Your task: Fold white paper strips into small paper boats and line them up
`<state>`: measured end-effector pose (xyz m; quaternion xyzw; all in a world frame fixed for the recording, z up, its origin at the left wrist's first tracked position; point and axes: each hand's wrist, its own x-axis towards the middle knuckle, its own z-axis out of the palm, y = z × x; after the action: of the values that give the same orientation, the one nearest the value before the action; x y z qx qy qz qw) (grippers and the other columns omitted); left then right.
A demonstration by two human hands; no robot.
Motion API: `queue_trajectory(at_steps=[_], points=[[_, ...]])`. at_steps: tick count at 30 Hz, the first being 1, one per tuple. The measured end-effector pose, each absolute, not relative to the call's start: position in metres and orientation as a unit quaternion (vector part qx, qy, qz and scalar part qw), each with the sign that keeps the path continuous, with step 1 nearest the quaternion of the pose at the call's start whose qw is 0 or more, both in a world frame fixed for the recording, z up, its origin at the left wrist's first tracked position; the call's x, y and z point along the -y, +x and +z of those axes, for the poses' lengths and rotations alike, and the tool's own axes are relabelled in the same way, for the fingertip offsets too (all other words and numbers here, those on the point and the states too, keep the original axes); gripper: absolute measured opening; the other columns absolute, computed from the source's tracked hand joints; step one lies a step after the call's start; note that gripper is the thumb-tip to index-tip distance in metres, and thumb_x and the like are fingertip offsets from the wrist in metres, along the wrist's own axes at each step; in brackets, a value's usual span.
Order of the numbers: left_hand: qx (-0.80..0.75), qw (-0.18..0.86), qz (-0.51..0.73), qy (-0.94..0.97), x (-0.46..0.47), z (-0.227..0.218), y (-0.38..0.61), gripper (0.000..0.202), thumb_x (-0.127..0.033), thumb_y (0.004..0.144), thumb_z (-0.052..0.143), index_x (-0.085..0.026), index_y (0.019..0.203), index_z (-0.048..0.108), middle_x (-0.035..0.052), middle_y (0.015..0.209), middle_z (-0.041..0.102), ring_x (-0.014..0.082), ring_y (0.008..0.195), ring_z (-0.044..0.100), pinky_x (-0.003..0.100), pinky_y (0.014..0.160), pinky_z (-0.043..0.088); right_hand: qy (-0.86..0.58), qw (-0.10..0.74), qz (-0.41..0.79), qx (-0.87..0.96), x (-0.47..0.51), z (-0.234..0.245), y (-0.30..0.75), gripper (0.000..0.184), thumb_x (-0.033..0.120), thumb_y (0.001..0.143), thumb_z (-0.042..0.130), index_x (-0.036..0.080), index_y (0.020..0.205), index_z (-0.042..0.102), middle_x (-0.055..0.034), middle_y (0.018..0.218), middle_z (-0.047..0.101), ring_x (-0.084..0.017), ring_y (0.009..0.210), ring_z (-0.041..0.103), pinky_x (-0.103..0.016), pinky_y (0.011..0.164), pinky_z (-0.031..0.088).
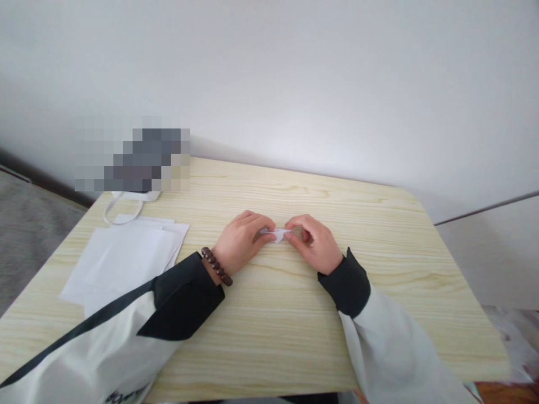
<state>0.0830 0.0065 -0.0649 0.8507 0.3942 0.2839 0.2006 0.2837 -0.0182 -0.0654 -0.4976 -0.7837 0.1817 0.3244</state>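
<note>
A small folded piece of white paper (278, 235) is held between my two hands over the middle of the table. My left hand (242, 241), with a dark beaded bracelet (216, 266) at the wrist, pinches its left end between thumb and fingers. On the other side, my right hand (315, 242) grips the right end with thumb and forefinger, the other fingers curled in. Both fingertips cover parts of the paper, so its full shape is hidden.
Several loose white sheets (122, 258) lie overlapping on the left of the wood-grain table (269, 336). Behind them are a white cable (110, 216) and a pixelated dark object (143, 160). A white wall (295, 84) borders the table's far edge.
</note>
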Motion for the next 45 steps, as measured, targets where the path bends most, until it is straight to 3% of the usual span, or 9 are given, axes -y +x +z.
queue_trajectory(at_steps=[5,9,14,20,29,34,41,45], points=[[-0.443,0.257,0.314,0.799,-0.003,-0.060,0.085,0.013,-0.031,0.083,0.060,-0.020,0.089,0.063,0.0000,0.080,0.069,0.0131,0.068,0.059,0.024,0.066,0.046,-0.482,0.366,0.219,0.765,0.021,-0.061,0.281,0.004,0.022,0.085,0.054,0.019,0.083,0.057,0.0011,0.072,0.062,-0.010,0.061,0.054,-0.023,0.060,0.041],[-0.460,0.298,0.337,0.765,-0.001,-0.057,0.084,0.024,-0.034,0.080,0.063,-0.020,0.100,0.065,-0.0025,0.077,0.072,0.0101,0.057,0.057,0.021,0.063,0.046,-0.504,0.393,0.224,0.736,0.020,-0.063,0.277,0.011,0.027,0.082,0.060,0.019,0.089,0.059,0.0008,0.072,0.063,-0.010,0.060,0.057,-0.022,0.060,0.044],[-0.474,0.312,0.322,0.758,-0.002,-0.058,0.083,0.020,-0.035,0.079,0.064,-0.022,0.089,0.073,-0.0029,0.072,0.073,0.0104,0.059,0.062,0.019,0.062,0.047,-0.515,0.387,0.228,0.730,0.018,-0.066,0.275,0.013,0.031,0.083,0.061,0.019,0.082,0.066,-0.0006,0.073,0.068,-0.011,0.062,0.060,-0.022,0.060,0.046],[-0.454,0.304,0.319,0.774,-0.002,-0.057,0.082,0.021,-0.035,0.083,0.059,-0.022,0.088,0.074,-0.0003,0.086,0.075,0.0141,0.072,0.068,0.020,0.067,0.048,-0.515,0.389,0.244,0.724,0.019,-0.066,0.277,0.013,0.030,0.083,0.061,0.020,0.079,0.069,-0.0017,0.075,0.071,-0.013,0.064,0.064,-0.024,0.062,0.049],[-0.462,0.287,0.308,0.781,-0.001,-0.051,0.082,0.025,-0.034,0.086,0.053,-0.019,0.085,0.073,-0.0009,0.071,0.073,0.0112,0.058,0.060,0.021,0.059,0.043,-0.496,0.395,0.284,0.719,0.020,-0.063,0.277,0.017,0.027,0.087,0.055,0.018,0.085,0.070,-0.0026,0.071,0.071,-0.014,0.064,0.066,-0.023,0.062,0.051],[-0.480,0.311,0.302,0.763,-0.002,-0.050,0.081,0.027,-0.042,0.079,0.060,-0.019,0.086,0.072,-0.0022,0.068,0.070,0.0093,0.052,0.054,0.020,0.056,0.041,-0.504,0.410,0.291,0.703,0.021,-0.062,0.278,0.017,0.027,0.087,0.055,0.017,0.085,0.069,-0.0030,0.073,0.071,-0.012,0.062,0.065,-0.022,0.059,0.050],[-0.433,0.363,0.302,0.768,-0.002,-0.051,0.080,0.027,-0.039,0.085,0.054,-0.020,0.089,0.074,0.0003,0.081,0.075,0.0139,0.069,0.066,0.020,0.063,0.046,-0.498,0.383,0.229,0.744,0.022,-0.060,0.275,0.015,0.029,0.085,0.058,0.018,0.085,0.068,-0.0028,0.077,0.071,-0.012,0.063,0.062,-0.022,0.057,0.046],[-0.415,0.348,0.304,0.784,-0.001,-0.049,0.079,0.027,-0.036,0.086,0.053,-0.018,0.084,0.074,0.0007,0.077,0.074,0.0127,0.065,0.065,0.019,0.059,0.044,-0.484,0.377,0.230,0.756,0.021,-0.061,0.275,0.017,0.029,0.086,0.057,0.019,0.080,0.069,-0.0029,0.075,0.071,-0.013,0.065,0.064,-0.023,0.060,0.048]])
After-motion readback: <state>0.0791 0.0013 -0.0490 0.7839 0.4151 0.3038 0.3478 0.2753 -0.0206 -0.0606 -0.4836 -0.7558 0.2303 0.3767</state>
